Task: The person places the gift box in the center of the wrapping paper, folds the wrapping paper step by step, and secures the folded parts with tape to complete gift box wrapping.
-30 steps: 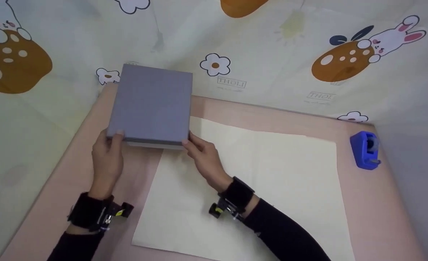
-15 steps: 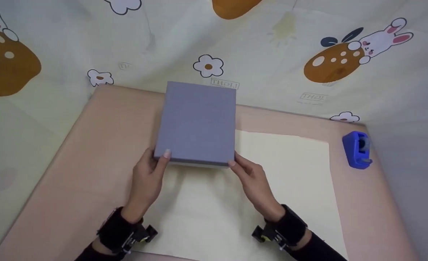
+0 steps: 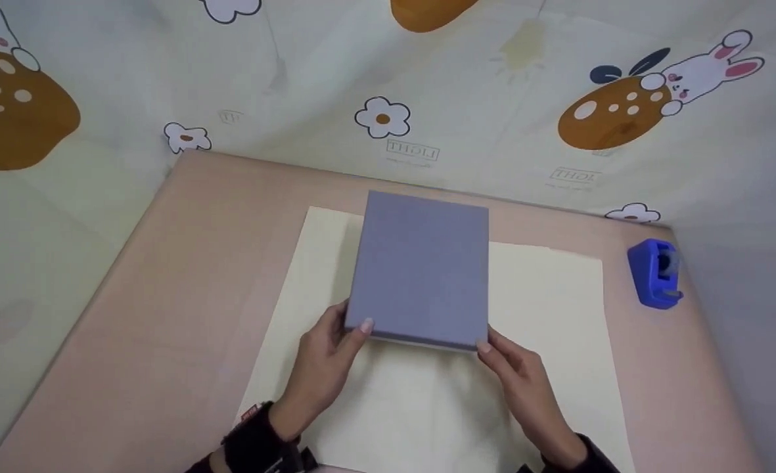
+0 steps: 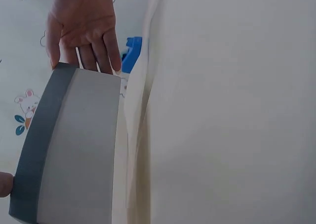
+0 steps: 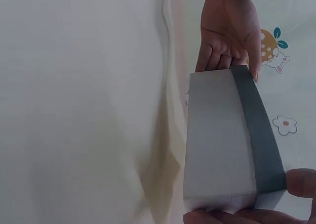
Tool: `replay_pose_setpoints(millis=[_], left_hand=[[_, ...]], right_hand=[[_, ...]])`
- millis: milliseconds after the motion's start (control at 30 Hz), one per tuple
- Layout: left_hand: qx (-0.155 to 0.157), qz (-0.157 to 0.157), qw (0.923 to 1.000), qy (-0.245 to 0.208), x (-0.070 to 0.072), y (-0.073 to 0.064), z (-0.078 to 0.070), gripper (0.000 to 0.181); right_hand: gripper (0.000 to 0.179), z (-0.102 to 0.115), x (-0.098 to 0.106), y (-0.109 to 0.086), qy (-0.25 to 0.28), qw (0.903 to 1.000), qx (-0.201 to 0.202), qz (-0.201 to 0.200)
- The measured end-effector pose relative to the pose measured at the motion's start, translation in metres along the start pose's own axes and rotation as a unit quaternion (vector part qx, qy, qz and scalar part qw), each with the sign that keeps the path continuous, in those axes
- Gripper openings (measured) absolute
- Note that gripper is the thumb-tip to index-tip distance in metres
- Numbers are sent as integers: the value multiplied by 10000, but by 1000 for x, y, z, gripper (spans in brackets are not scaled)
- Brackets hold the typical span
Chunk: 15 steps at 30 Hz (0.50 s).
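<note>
A box with a grey-blue lid (image 3: 420, 269) is held between both hands over a large cream sheet of paper (image 3: 552, 302). My left hand (image 3: 322, 368) grips its near left corner, thumb on the lid's edge and fingers along the side. At the near right corner my right hand (image 3: 525, 378) holds it the same way. Both wrist views show the box's pale lower side (image 4: 84, 145) beneath the darker lid rim (image 5: 259, 135). The box hides the middle of the paper's far part in the head view.
A blue tape dispenser (image 3: 654, 272) stands near the right edge of the pink table (image 3: 164, 295). Behind the table hangs a patterned cloth (image 3: 479, 118) with rabbits and flowers. The paper's edge (image 4: 140, 85) looks wavy in the wrist views.
Both hands have carried the box rightward and nearer, from the table's far left to over the paper. The paper's far left corner has come into view.
</note>
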<state>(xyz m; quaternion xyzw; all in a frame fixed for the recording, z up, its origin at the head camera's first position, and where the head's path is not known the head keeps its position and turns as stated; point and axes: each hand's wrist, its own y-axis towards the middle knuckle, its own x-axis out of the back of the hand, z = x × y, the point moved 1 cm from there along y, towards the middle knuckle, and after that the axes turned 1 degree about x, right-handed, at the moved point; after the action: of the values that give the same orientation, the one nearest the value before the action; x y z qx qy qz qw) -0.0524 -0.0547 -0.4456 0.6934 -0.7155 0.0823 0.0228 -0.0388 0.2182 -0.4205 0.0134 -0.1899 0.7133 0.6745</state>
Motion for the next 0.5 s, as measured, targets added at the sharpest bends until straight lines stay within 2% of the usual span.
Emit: replay_pose_setpoints(millis=[167, 267, 367, 500], left_hand=[[240, 555, 9978, 265, -13, -12, 1, 74], [410, 826, 9948, 442, -19, -18, 0, 77], [531, 1001, 9920, 551, -24, -24, -1, 80], [605, 1087, 9906, 563, -28, -30, 0, 81]], right_hand=[[57, -13, 12, -17, 10, 9983, -546, -183], [54, -21, 17, -27, 95, 9968, -725, -313], [53, -27, 21, -36, 151, 9955, -839, -412], [54, -33, 24, -44, 155, 9946, -934, -432]])
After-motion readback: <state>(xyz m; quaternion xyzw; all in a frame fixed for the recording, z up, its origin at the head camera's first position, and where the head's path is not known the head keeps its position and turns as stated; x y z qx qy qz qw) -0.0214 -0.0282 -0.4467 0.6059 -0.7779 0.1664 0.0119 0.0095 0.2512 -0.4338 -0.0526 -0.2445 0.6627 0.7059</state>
